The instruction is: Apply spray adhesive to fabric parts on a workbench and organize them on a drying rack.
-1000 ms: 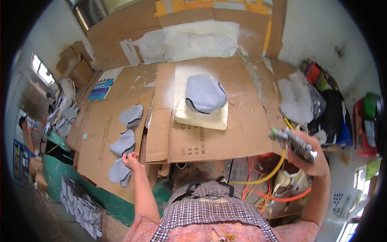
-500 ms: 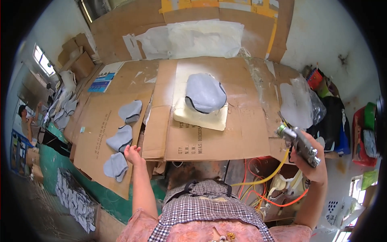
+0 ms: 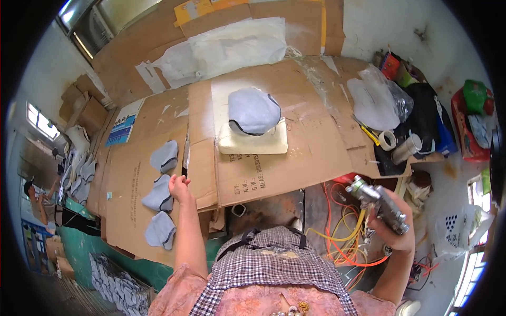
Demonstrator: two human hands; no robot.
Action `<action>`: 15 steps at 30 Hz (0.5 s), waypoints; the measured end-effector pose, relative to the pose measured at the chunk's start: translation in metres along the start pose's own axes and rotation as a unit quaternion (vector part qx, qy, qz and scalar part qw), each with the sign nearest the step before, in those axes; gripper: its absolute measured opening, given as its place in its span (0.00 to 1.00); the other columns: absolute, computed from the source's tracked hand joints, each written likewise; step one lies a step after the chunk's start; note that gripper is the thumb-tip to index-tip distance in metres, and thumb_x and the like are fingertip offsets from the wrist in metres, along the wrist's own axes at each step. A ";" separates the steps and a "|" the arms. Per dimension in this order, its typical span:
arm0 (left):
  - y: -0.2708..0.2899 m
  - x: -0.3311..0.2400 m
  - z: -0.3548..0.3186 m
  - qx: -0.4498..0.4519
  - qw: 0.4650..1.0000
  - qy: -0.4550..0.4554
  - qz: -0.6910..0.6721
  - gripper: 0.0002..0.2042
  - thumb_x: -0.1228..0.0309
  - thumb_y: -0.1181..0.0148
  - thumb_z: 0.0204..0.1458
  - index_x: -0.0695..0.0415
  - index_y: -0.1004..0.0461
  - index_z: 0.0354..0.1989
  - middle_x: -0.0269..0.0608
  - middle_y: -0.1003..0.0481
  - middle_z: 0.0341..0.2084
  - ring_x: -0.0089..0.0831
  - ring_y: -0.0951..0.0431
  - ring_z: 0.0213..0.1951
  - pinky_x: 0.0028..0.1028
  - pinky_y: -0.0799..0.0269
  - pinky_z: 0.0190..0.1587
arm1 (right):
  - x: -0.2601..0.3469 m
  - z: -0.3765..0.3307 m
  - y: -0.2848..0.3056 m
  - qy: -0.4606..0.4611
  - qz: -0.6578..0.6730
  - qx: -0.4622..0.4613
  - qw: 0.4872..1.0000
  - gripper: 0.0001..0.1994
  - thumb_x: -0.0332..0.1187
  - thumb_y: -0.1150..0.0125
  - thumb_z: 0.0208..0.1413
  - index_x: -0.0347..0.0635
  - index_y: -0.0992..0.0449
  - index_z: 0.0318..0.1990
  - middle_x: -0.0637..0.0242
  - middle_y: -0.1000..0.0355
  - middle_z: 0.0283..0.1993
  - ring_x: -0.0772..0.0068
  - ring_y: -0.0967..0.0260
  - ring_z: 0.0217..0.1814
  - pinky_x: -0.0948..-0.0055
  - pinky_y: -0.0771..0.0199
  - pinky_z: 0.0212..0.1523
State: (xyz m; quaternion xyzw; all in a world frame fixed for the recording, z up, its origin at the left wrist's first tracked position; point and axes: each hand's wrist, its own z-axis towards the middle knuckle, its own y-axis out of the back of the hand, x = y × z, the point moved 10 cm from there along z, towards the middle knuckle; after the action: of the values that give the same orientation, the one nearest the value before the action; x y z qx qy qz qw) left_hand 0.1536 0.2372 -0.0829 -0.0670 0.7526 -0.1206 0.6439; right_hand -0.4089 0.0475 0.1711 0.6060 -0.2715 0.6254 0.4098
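In my right hand [image 3: 392, 226] is a metal spray gun [image 3: 380, 204], its nozzle end pointing to the upper left. My left hand [image 3: 181, 188] has its fingers curled, with nothing visible in them. It hovers at the right edge of the middle one of three grey cup-shaped fabric pieces [image 3: 157, 194]; whether it touches the piece I cannot tell. Above that lies another piece [image 3: 164, 156], and below it a third [image 3: 160, 230]. A larger grey, dark-edged fabric piece [image 3: 254, 111] sits domed on a pale foam-like block [image 3: 253, 143] at the middle of the cardboard-covered table.
Yellow and orange hoses [image 3: 345, 237] hang below the table near the gun. At the right stand a tape roll [image 3: 387, 140], a pale cylinder [image 3: 407, 149] and plastic bags. Stacked grey pieces [image 3: 113, 279] lie at lower left. Another person [image 3: 39, 200] works at far left.
My left hand has moved up from the lower corner of the middle grey piece to its upper right edge. The view has turned; the spray gun stays in my right hand, slightly lower.
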 end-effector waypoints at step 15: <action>-0.103 0.010 -0.010 0.113 0.990 0.041 0.076 0.10 0.81 0.49 0.38 0.61 0.32 0.32 0.35 0.33 0.25 0.23 0.33 0.21 0.18 0.34 0.24 | -0.004 -0.041 -0.028 0.044 -0.070 0.043 0.996 0.25 0.22 0.42 0.38 0.33 0.37 0.50 0.69 0.31 0.25 0.84 0.36 0.24 0.84 0.36 0.27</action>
State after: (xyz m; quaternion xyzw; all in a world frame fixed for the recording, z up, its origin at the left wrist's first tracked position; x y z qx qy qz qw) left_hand 0.1366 0.1367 -0.0631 0.0690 0.7630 -0.1585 0.6229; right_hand -0.4079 0.0958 0.1582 0.6120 -0.1832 0.6328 0.4376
